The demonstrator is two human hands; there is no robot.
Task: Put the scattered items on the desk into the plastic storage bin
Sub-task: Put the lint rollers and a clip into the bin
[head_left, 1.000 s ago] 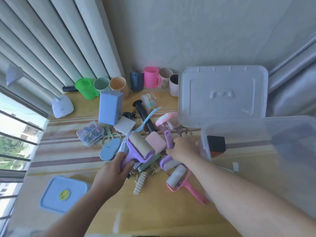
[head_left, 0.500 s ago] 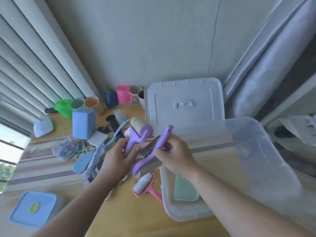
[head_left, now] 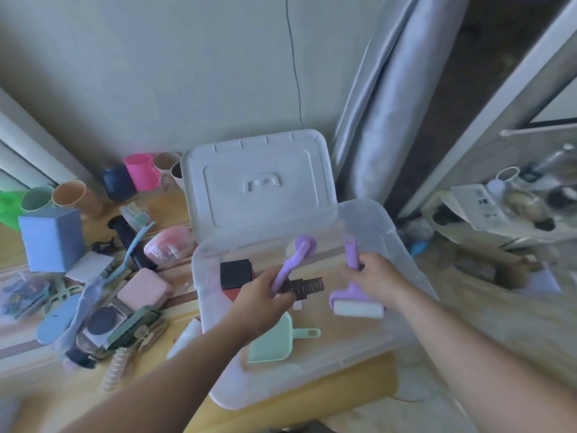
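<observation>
I held one purple lint roller (head_left: pixel 298 256) tight in my left hand (head_left: pixel 262 296) and another (head_left: pixel 354 290) in my right hand (head_left: pixel 376 278), both over the clear plastic storage bin (head_left: pixel 402 245) below, ready to drop in.

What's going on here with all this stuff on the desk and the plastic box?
A person is clearing a cluttered desk into a clear plastic bin. Each hand holds a purple lint roller over the open bin: the left hand grips one with its roll pointing away, along with a dark comb, and the right hand holds the other roll-down. A mint dustpan and a black block already lie inside. The lid leans behind, and cups and other bits remain on the desk.
</observation>
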